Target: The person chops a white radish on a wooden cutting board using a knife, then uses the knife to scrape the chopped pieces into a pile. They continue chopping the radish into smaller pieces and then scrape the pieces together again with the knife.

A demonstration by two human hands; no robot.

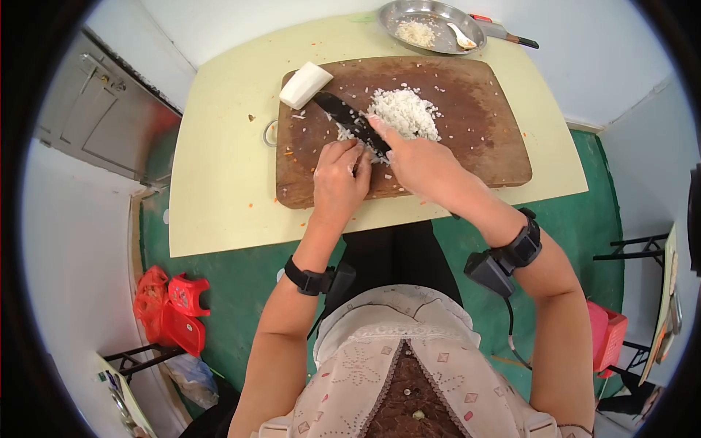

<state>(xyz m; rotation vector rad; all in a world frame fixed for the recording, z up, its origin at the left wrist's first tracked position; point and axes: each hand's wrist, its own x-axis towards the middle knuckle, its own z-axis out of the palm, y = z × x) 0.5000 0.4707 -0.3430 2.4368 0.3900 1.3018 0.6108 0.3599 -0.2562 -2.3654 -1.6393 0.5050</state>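
Note:
My right hand (418, 162) is closed around the handle of a dark-bladed kitchen knife (343, 117). Its blade slants up and left across the brown wooden cutting board (478, 124). Beside the blade's lower end, my left hand (340, 172) has its fingers bent and pressed down on small white radish pieces, largely hidden beneath them. A heap of finely chopped white radish (406, 114) lies behind my right hand. Near the blade tip, at the board's far left corner, rests a thick peeled chunk of white radish (305, 85).
A metal pan (391, 16) with pale chopped bits and a white spoon (461, 36) stands at the table's far edge. Beside it lies a knife with a dark handle (522, 41). A metal ring (270, 133) touches the board's left side. Red plastic stools (188, 293) are on the green floor.

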